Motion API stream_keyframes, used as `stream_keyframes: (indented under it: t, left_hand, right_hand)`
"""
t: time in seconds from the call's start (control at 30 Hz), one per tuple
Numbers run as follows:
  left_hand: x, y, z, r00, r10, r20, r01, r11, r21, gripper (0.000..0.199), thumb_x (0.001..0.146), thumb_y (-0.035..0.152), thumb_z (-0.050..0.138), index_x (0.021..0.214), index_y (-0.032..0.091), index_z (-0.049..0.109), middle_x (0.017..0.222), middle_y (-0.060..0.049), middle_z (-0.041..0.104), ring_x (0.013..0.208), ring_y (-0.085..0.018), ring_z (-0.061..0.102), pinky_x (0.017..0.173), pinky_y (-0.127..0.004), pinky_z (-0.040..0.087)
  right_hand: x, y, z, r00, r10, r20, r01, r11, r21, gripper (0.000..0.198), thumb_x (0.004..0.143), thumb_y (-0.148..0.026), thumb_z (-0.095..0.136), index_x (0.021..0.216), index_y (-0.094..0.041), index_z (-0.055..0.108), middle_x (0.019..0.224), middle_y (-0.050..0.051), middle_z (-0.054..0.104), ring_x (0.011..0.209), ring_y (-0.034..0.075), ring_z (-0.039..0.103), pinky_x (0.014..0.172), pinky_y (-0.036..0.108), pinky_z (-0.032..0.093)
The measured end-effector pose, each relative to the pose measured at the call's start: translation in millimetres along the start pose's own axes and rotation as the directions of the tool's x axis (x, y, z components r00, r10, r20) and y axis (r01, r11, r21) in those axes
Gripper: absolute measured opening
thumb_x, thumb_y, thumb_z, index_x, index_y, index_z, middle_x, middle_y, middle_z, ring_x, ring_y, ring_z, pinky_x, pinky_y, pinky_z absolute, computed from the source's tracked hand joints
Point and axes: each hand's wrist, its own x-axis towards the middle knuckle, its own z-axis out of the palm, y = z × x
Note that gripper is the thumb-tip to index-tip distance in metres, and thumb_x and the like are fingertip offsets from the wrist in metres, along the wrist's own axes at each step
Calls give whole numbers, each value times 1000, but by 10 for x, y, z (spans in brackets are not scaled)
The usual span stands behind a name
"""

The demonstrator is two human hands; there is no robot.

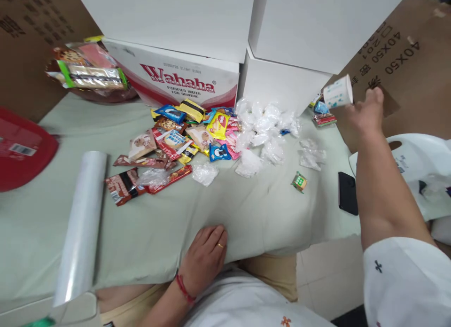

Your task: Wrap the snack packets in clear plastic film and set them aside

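My right hand [368, 113] reaches out over the far right corner of the table. It holds a white paper cup [334, 94] with a blue-green print, tilted on its side, near the rim. Just below the cup lie several small colourful snack packets [323, 115]. My left hand [206, 252] rests palm down at the near edge of the table with its fingers stretched out, holding nothing. Ahead of it spreads a pile of wrapped snacks [176, 139], next to a heap of crumpled clear plastic wrappers [262, 125].
A small green packet [299, 182] and a black phone [348, 193] lie on the right. A roll of clear film [81, 223], a red container [21, 151] and a bowl of snacks [102, 94] are on the left. White boxes and a Wahaha carton [183, 80] stand behind.
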Motion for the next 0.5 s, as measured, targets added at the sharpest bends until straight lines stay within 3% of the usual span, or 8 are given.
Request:
stream_keyframes:
  t: [0.07, 0.13, 0.2, 0.27, 0.4, 0.47, 0.5]
  left_hand:
    - [-6, 4, -4, 1000, -7, -2, 7, 1000, -10, 22, 92, 6, 55, 108, 15, 67, 106, -12, 72, 98, -24, 62, 87, -40, 56]
    - [-16, 5, -4, 1000, -15, -4, 15, 1000, -16, 23, 92, 6, 55, 108, 15, 68, 106, -12, 72, 98, -24, 62, 88, -40, 56]
    - [-27, 2, 0, 1000, -17, -3, 17, 1000, -15, 23, 92, 6, 54, 108, 15, 68, 106, -12, 72, 98, -24, 62, 88, -40, 56]
    - [-36, -4, 8, 1000, -4, 4, 4, 1000, -16, 22, 91, 6, 54, 107, 14, 68, 106, -12, 72, 98, -24, 62, 88, -40, 56]
    - [-55, -5, 23, 1000, 10, -1, -10, 1000, -22, 22, 90, 5, 56, 107, 13, 67, 107, -14, 72, 99, -26, 62, 89, -42, 57]
    - [-61, -1, 11, 1000, 2, -20, -3, 998, -58, 22, 90, 5, 56, 107, 14, 67, 107, -14, 71, 100, -26, 63, 89, -42, 57]
    - [-60, 3, -4, 999, -13, -34, 9, 995, -97, 22, 90, 5, 56, 107, 15, 67, 107, -13, 71, 100, -25, 64, 89, -41, 57]
  right_hand:
    - [-81, -58, 49, 999, -4, -51, 18, 962, 273, 60, 93, -27, 61, 147, -2, 51, 148, 32, 46, 104, 18, 65, 82, 29, 47]
    - [-372, -68, 108, 999, 38, 28, -47, 893, 447, 41, 94, -28, 56, 126, -6, 68, 124, 23, 65, 94, 19, 67, 80, 30, 50]
    - [-749, 1, 186, 986, 101, 130, -153, 850, 505, 32, 93, -28, 52, 105, -9, 74, 94, 14, 71, 81, 20, 67, 74, 31, 52]
    - [-1084, 116, 284, 979, 129, 157, -185, 881, 434, 30, 90, -31, 55, 103, -13, 76, 89, 10, 70, 76, 20, 65, 76, 35, 54]
    - [-1403, 246, 478, 959, -5, 283, -55, 978, 201, 40, 77, -36, 74, 113, -18, 76, 118, 13, 67, 91, 24, 66, 95, 41, 51]
    - [-1423, 209, 510, 941, 35, 336, -81, 989, 124, 32, 78, -33, 71, 105, -16, 76, 113, 15, 68, 98, 27, 66, 96, 41, 50]
    - [-1427, 168, 495, 951, 73, 302, -113, 987, 116, 25, 81, -31, 67, 98, -16, 76, 106, 13, 70, 97, 27, 66, 94, 41, 50]
